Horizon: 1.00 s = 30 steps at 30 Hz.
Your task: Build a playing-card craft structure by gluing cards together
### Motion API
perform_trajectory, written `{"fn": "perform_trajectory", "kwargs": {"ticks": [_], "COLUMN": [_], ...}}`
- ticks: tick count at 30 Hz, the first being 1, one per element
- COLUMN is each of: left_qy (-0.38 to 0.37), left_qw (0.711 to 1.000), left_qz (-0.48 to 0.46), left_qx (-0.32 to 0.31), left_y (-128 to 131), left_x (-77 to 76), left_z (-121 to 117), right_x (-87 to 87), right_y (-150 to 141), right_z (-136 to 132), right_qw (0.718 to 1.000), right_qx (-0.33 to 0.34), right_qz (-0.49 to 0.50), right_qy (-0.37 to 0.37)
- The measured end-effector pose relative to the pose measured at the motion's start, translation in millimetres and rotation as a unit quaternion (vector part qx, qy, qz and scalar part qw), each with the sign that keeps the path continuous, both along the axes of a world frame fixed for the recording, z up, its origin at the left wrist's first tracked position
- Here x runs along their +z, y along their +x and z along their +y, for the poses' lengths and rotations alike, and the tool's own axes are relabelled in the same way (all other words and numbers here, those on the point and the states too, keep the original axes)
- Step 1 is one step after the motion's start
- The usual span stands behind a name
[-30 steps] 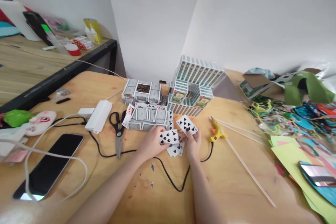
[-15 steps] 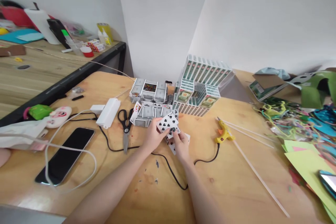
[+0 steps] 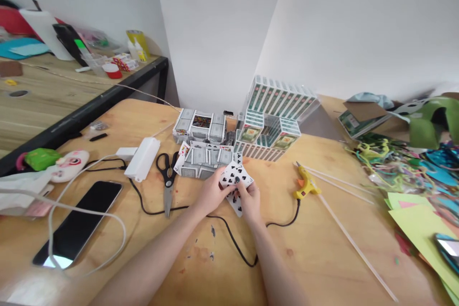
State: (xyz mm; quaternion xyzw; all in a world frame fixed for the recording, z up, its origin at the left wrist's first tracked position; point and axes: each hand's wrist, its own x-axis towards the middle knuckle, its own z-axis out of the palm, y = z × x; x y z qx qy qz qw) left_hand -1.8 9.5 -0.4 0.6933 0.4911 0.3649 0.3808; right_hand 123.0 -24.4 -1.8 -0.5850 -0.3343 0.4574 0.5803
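Note:
Between my two hands is a playing card with black spade pips, face up and tilted. My left hand is closed on its left side, and my right hand pinches its lower right edge. Whether another card lies under it I cannot make out. Below my hands more spade cards lie on the table, partly covered. Just beyond stands an open box shape made of grey-backed playing cards. Behind it is a second card-built block with a dark, colourful panel in the middle.
Black-handled scissors, a white power strip and a phone lie to the left. A yellow glue gun and glue sticks lie right. Green card boxes stand stacked behind. A black cord crosses the table.
The card in my hands has turned, and my fingers have shifted along its edge. The view has moved slightly, and the card structures stay in place.

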Motion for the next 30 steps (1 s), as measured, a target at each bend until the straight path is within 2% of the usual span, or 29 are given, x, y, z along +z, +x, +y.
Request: {"fn": "perform_trajectory", "kwargs": {"ticks": [4, 8, 14, 19, 24, 30], "left_qy": [-0.013, -0.057, -0.138, -0.207, -0.196, -0.186], "left_qw": [0.998, 0.995, 0.98, 0.958, 0.96, 0.965], "left_qz": [-0.045, -0.083, -0.132, -0.177, -0.191, -0.182], "left_qx": [-0.028, 0.011, -0.057, -0.091, -0.051, -0.029], "left_y": [-4, -8, -12, -14, -14, -12], "left_x": [4.4, 4.5, 9.0, 14.1, 11.0, 6.3], "left_z": [0, 7, 14, 17, 19, 20], "right_x": [-4.6, -3.4, 1.7, 0.3, -1.0, -2.6], "right_y": [5, 7, 7, 10, 11, 11], "right_z": [3, 3, 2, 2, 1, 1], "right_qw": [1.0, 0.999, 0.998, 0.994, 0.993, 0.994], "right_qx": [0.017, 0.04, -0.019, -0.026, 0.028, 0.035], "right_qz": [0.012, 0.0, -0.052, -0.101, -0.111, -0.107], "right_qy": [-0.007, -0.02, -0.042, -0.029, 0.003, 0.013]}}
